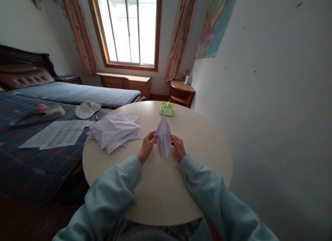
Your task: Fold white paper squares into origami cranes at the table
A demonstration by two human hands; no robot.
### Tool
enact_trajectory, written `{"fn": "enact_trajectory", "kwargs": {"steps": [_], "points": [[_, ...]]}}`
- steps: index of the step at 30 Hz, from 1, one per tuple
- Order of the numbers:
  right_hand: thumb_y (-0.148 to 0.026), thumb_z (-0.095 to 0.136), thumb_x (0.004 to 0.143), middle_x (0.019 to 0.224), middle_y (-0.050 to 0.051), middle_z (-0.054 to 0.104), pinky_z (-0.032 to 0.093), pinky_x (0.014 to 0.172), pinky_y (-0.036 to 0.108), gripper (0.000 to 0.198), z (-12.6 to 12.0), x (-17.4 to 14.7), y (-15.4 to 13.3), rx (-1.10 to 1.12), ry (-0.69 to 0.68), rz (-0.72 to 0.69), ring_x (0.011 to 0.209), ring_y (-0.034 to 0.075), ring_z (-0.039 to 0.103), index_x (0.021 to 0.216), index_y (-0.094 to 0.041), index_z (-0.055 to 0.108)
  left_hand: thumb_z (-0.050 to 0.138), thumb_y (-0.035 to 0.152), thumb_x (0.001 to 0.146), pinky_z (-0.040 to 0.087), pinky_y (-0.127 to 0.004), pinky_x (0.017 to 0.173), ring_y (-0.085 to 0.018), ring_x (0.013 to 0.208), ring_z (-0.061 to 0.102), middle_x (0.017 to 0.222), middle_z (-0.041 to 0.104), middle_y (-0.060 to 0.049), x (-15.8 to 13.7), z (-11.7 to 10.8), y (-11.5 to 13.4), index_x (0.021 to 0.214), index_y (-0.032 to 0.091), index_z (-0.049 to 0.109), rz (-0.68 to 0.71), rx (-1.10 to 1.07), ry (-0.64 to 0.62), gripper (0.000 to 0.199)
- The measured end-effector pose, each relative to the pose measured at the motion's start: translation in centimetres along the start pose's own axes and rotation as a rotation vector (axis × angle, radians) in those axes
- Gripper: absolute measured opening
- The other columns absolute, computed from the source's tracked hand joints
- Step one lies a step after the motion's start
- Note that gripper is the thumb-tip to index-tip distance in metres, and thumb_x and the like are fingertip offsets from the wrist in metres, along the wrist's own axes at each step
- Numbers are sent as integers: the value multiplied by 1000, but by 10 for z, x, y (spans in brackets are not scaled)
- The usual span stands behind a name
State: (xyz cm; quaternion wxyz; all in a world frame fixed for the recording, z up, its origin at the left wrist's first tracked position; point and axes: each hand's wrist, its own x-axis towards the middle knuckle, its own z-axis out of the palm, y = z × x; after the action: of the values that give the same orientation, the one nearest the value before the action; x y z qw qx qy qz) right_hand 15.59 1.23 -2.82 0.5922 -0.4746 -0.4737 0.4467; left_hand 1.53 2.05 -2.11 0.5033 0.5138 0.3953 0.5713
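Observation:
A folded sheet of white paper (163,135), shaped like a tall diamond with a split lower end, is held up over the round table (166,196). My left hand (147,146) pinches its left corner between thumb and fingers. On the opposite side, my right hand (178,147) grips the right corner in the same way. The paper's pointed top faces away from me, toward a green-and-white tissue pack (166,109). To the left lies a loose pile of creased white paper (115,130).
Beside the table on the left is a bed (38,172) with printed sheets (63,133), a white cap (87,109), a bag (50,112) and a pen (97,118). A wall (272,113) runs along the right. A corner shelf (181,90) stands beyond the table.

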Motion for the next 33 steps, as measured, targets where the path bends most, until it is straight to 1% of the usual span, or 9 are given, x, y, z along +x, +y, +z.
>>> {"fn": "enact_trajectory", "kwargs": {"steps": [5, 12, 17, 20, 23, 25, 27, 30, 33], "points": [[-36, 59, 60, 65, -1, 59, 41, 57, 24, 19, 0, 1, -1, 114, -71, 43, 60, 11, 51, 65, -18, 61, 51, 31, 71, 43, -22, 55, -12, 63, 56, 73, 62, -3, 1, -3, 0, 94, 13, 52, -25, -41, 100, 29], [-33, 63, 58, 63, -1, 58, 40, 58, 23, 16, 1, -3, -5, 223, -111, 102, 60, 10, 50, 62, -18, 62, 52, 33, 71, 42, -21, 52, -10, 58, 54, 67, 60, 0, -1, -3, -1, 91, 16, 51, 10, -42, 106, 27], [-34, 64, 58, 63, -2, 58, 38, 58, 24, 16, 2, -4, -6, 215, -108, 99, 60, 10, 50, 61, -19, 62, 53, 35, 70, 41, -20, 50, -11, 61, 54, 75, 61, -3, 2, -4, -3, 91, 15, 54, -15, -24, 106, 29], [-34, 65, 57, 64, -2, 59, 37, 57, 23, 16, 2, -4, -7, 192, -104, 94, 60, 10, 49, 62, -20, 64, 53, 39, 70, 42, -21, 54, -13, 70, 56, 85, 61, -5, 0, -3, 1, 95, 15, 56, -42, -7, 96, 35], [-34, 66, 56, 65, -2, 60, 36, 56, 23, 17, 2, -4, -9, 168, -97, 87, 60, 10, 49, 65, -20, 65, 56, 42, 67, 43, -23, 60, -15, 76, 57, 91, 61, -7, -2, 0, 5, 100, 15, 55, -53, -23, 43, 42], [-34, 67, 55, 65, -1, 61, 36, 56, 23, 19, 2, -4, -10, 157, -101, 81, 61, 10, 50, 67, -20, 66, 60, 38, 65, 44, -24, 62, -16, 75, 57, 91, 61, -7, -2, 1, 4, 103, 14, 53, -55, -39, 13, 45], [-36, 66, 56, 65, -1, 62, 36, 56, 23, 20, 3, -5, -12, 154, -115, 73, 61, 10, 51, 68, -19, 66, 60, 31, 64, 44, -26, 65, -16, 75, 57, 91, 61, -7, -1, 1, 1, 103, 14, 52, -47, -38, 13, 43], [-45, 59, 63, 68, 2, 63, 37, 56, 23, 29, 4, -7, -14, 178, -141, 73, 63, 12, 53, 70, -18, 66, 52, 20, 66, 42, -27, 72, -16, 80, 56, 89, 61, -7, 3, -1, -5, 93, 13, 57, -1, 16, 69, 29], [-50, 52, 67, 66, 3, 62, 37, 54, 23, 36, 4, -8, -15, 196, -138, 81, 62, 12, 54, 69, -16, 64, 45, 15, 66, 40, -28, 77, -16, 84, 54, 87, 62, -5, 5, -2, -8, 86, 13, 59, 34, 91, 118, 24]]}}
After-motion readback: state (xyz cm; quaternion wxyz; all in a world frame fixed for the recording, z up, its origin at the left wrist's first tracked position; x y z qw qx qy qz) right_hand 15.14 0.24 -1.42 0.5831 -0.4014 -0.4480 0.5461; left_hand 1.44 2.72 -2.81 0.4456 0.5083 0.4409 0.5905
